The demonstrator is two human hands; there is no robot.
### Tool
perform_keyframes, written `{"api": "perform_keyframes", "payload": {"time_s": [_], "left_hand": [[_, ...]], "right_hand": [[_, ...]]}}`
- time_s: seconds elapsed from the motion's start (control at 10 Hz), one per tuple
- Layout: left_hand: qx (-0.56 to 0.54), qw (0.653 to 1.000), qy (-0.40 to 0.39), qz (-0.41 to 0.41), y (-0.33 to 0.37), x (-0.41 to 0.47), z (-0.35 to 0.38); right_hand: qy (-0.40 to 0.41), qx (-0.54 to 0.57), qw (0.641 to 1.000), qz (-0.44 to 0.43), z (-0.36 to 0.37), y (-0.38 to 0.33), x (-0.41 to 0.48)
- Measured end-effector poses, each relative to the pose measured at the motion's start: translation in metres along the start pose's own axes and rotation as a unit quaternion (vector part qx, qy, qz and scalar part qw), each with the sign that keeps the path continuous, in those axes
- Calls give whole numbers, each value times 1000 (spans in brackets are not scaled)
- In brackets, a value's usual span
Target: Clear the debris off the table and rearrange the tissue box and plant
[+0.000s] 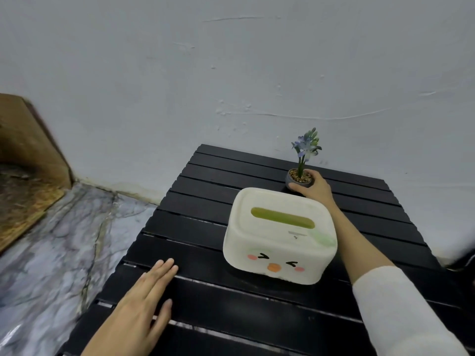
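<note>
1. The bench shows only bare dark slats; you have no debris left in view, so the clearing looks done.
2. The tissue box sits upright mid-bench, touched by neither hand; it may already be placed.
3. Your left hand rests flat near the front, fingers straight, holding nothing.
4. Your right hand wraps the plant pot just behind the box; placing it looks unfinished.

Matt black slatted table, smooth glossy plastic tissue box, rough painted wall.
</note>
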State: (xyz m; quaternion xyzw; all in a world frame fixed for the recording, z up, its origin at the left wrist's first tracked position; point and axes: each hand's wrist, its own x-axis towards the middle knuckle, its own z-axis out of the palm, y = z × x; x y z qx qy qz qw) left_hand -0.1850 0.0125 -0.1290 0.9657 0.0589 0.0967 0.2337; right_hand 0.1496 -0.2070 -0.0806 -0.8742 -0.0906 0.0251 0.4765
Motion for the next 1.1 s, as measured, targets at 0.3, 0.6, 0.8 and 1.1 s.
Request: {"api": "perform_keyframes", "payload": {"time_s": [0.3, 0.6, 0.8, 1.1], "left_hand": [[-67, 997, 4, -39, 16, -5, -10], [-75, 995, -24, -65, 29, -10, -23], [-68, 996, -25, -57, 29, -9, -24], [-73, 995, -17, -63, 24, -9, -20]], "right_hand": [[69, 10, 997, 20, -52, 5, -66], [66, -2, 997, 47, -76, 17, -177], [64, 2, 997, 45, -71, 20, -197], [49, 16, 996, 78, -66, 25, -209]]}}
